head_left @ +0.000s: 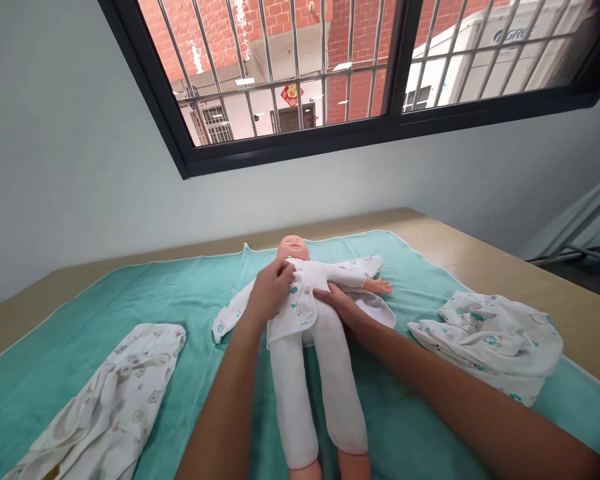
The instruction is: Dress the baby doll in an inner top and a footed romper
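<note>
A baby doll point(293, 393) lies on its back, head away from me, legs toward me. It wears a white printed baby shirt point(296, 303); one front panel lies across the chest, and the other is spread out on the right. At the collar and chest, my left hand point(273, 287) is closed with its fingertips on the shirt's cloth. My right hand point(343, 307) grips the doll's side at the waist, thumb side on the front, other fingers partly hidden. The doll's hand point(379, 285) shows from the right sleeve; the left sleeve point(230, 313) lies flat.
A teal cloth point(200, 380) covers much of the wooden table point(480, 263). Folded printed baby clothes point(110, 400) lie on the left, and another crumpled printed garment point(495, 343) on the right. Behind the table are a white wall and a barred window point(290, 150).
</note>
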### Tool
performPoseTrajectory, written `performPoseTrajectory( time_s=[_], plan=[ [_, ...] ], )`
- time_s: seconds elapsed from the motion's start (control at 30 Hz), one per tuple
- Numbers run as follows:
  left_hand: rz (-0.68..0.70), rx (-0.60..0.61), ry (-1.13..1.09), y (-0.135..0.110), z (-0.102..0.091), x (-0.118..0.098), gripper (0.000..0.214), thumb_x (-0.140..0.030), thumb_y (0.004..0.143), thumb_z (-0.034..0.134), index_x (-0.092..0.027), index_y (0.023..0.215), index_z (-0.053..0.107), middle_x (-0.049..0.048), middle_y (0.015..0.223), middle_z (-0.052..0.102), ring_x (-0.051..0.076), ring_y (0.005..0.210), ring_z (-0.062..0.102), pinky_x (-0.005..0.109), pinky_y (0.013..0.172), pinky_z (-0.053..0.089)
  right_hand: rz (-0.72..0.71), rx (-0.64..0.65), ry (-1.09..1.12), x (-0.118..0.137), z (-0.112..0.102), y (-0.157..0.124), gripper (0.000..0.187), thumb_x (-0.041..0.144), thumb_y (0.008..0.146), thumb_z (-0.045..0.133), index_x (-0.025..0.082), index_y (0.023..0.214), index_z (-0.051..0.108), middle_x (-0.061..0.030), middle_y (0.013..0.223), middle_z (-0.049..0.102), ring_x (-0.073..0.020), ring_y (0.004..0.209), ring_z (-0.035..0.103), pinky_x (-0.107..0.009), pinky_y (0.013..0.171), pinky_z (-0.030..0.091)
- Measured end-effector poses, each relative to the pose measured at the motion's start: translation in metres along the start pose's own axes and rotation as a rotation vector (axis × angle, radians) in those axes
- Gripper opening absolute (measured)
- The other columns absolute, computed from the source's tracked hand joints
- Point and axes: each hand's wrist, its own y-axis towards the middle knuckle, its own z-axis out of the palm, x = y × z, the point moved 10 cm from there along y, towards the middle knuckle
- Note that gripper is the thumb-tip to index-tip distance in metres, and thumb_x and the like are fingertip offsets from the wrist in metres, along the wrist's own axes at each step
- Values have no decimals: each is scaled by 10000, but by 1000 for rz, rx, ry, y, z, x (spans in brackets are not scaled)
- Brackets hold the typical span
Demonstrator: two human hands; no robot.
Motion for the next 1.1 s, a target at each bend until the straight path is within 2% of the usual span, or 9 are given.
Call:
performPoseTrajectory(
  time_s=[0.1, 0.17, 0.3, 0.4, 0.57, 0.7, 0.8, 0.93, 1.1],
  plan=[
    [-122, -96, 110, 3, -37, 34, 296, -437, 879, 438, -203, 790, 595, -2, 779, 658, 160, 735, 582, 262, 666, 408, 69, 3, 111, -6, 2, -2, 598, 565, 709, 711, 288, 1221, 572, -112, 1104, 669, -280, 981, 663, -375, 774, 546],
    [-222, -74, 249, 3, -53, 62, 345, -507, 854, 461, -197, 861, 611, 30, 869, 674, 192, 794, 604, 288, 692, 428, 72, -7, 143, -6, 2, -3, 596, 546, 714, 712, 274, 1224, 569, -109, 1089, 674, -277, 987, 660, -369, 784, 544],
    [-242, 193, 378, -3, -50, 108, 629, -469, 657, 693, -201, 1209, 552, 90, 1272, 581, 260, 1112, 574, 311, 880, 458, 64, 4, 229, -3, 5, -4, 604, 503, 760, 685, 233, 1280, 535, -100, 1081, 677, -279, 991, 656, -377, 803, 543],
    [-281, 425, 431, -16, -39, 141, 735, -312, 610, 712, -238, 1307, 490, 67, 1271, 602, 263, 1100, 595, 307, 871, 474, 79, 6, 295, -3, 6, -5, 614, 476, 759, 697, 245, 1300, 523, -100, 1110, 673, -291, 1008, 654, -405, 823, 546],
    [-489, 283, 681, -20, -73, 184, 581, -174, 682, 560, -212, 1261, 530, 124, 1221, 638, 309, 1048, 623, 359, 804, 476, 110, 0, 254, -8, 4, -4, 594, 510, 744, 704, 268, 1260, 538, -109, 1171, 660, -296, 1065, 642, -403, 834, 552],
    [-422, 107, 725, -13, -84, 172, 446, -163, 760, 477, -253, 1187, 565, 101, 1251, 621, 301, 1094, 599, 360, 799, 461, 131, 48, 214, -11, 6, -2, 614, 554, 741, 686, 302, 1278, 529, -96, 1215, 646, -298, 1108, 628, -407, 855, 551],
    [-299, 66, 722, -8, -63, 151, 343, -161, 808, 442, -270, 1095, 597, 76, 1145, 653, 272, 1029, 616, 336, 752, 458, 140, 74, 208, -16, 7, 1, 665, 560, 724, 694, 325, 1316, 503, -85, 1242, 636, -304, 1118, 622, -439, 889, 537],
    [-262, -158, 803, -9, -40, 126, 329, -119, 836, 406, -209, 1101, 578, 123, 1108, 637, 295, 1063, 577, 398, 838, 442, 125, 103, 159, -20, 7, 4, 721, 573, 680, 716, 372, 1335, 489, -72, 1192, 660, -299, 1067, 648, -435, 853, 548],
    [-115, -219, 376, -2, -14, 97, 368, -206, 837, 508, -204, 1202, 550, 87, 1266, 610, 238, 1177, 530, 374, 1030, 378, 119, 77, 155, -15, 8, 2, 650, 551, 693, 709, 304, 1275, 559, -104, 1102, 688, -297, 989, 671, -381, 768, 553]
  ],
)
